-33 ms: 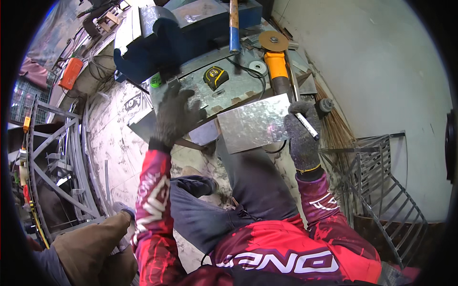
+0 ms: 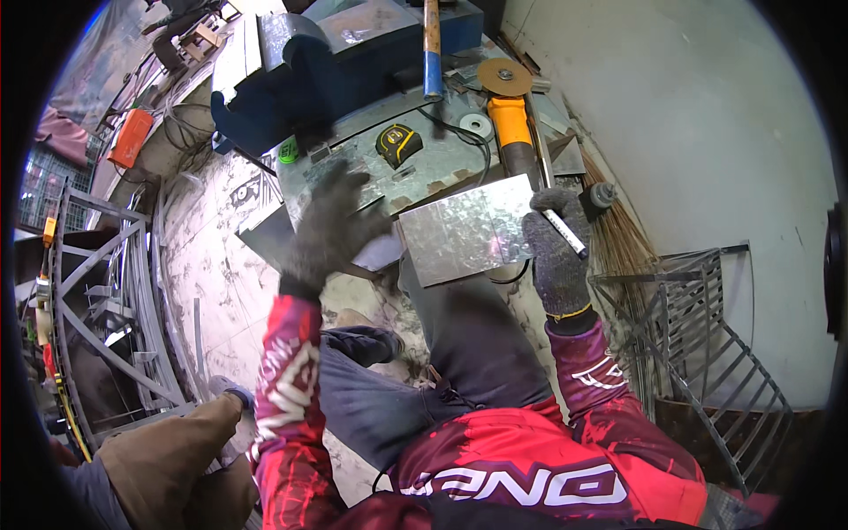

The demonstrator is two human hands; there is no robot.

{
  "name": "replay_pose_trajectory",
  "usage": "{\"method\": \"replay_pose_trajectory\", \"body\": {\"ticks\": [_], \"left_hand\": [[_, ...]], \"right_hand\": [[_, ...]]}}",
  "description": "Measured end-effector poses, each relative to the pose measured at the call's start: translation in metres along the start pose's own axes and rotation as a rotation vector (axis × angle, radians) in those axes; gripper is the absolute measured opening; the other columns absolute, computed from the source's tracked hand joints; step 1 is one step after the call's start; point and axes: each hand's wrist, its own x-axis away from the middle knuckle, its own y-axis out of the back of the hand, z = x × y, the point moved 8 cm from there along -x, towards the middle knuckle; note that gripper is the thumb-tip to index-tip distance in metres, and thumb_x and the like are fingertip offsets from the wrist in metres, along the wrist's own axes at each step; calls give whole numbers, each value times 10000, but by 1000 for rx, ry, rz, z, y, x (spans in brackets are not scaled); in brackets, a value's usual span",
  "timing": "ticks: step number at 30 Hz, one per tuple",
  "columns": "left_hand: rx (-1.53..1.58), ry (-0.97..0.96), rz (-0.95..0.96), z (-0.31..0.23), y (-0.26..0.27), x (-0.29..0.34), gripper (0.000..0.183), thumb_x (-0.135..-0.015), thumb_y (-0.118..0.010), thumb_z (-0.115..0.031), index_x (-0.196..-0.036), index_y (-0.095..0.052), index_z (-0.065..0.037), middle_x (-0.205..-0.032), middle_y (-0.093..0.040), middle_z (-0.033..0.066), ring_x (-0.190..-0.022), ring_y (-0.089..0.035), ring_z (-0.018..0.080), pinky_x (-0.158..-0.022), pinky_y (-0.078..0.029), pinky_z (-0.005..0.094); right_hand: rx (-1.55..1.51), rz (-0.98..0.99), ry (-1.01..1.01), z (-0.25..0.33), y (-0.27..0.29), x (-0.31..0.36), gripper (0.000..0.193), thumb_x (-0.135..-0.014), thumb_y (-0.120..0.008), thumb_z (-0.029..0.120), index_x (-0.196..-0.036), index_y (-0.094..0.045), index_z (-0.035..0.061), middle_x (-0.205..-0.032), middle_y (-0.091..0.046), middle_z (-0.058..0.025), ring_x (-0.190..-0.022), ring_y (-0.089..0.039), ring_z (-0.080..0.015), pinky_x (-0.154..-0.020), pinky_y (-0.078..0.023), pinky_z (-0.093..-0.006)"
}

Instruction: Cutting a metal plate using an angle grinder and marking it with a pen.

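In a dark grey knit glove, my right hand is closed on the right edge of a flat, shiny sheet-metal plate. A slim white pen-like stick with dark marks also sits in that hand, slanting across the glove. My left hand, gloved too and somewhat blurred, hovers left of the plate over the workbench's near edge. Its fingers are spread and hold nothing. Beyond the hands, a black and yellow tape measure lies on the metal-topped workbench.
An orange angle grinder with a tan disc lies at the bench's right. Behind stand a blue machine and a blue-ended hammer-like handle. Metal frames lean at right; others stand left. Another person's leg is lower left.
My left hand has moved slightly nearer to me and toward the plate, off the bench top. The plate and my right hand have shifted a little to the left.
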Motion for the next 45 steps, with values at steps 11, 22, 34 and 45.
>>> {"method": "replay_pose_trajectory", "body": {"ticks": [11,22,34,45], "left_hand": [[-166,-230,-15,-114,-11,98,706,-599,-939,-316,-1143,-597,-23,-1407,-491,280,-1321,-464,473,-1095,-407,526],[-416,-352,-460,-76,207,32,596,-634,-918,-224,-1100,-584,-64,-906,-527,69,-770,-523,250,-739,-500,386],[-170,-154,79,13,224,-135,355,-730,-865,-249,-972,-664,-84,-952,-639,56,-912,-586,181,-823,-496,349],[-313,-124,169,-10,206,-144,368,-737,-837,-186,-1044,-680,-58,-982,-668,72,-907,-624,179,-815,-523,349]], "right_hand": [[104,168,13,10,-34,34,164,-913,-629,18,-1066,-603,71,-886,-580,-15,-741,-547,-95,-672,-481,-266],[-127,284,-59,12,-54,21,182,-981,-577,25,-1155,-529,51,-902,-650,-104,-683,-644,-154,-591,-534,-293],[-87,542,-219,-9,-78,10,699,-831,-685,0,-1474,-420,76,-1325,-546,-105,-1014,-614,-138,-867,-529,-292],[-59,284,-296,-25,-35,16,428,-890,-496,-62,-1301,-439,43,-946,-664,-117,-540,-530,-95,-509,-456,-243]]}}
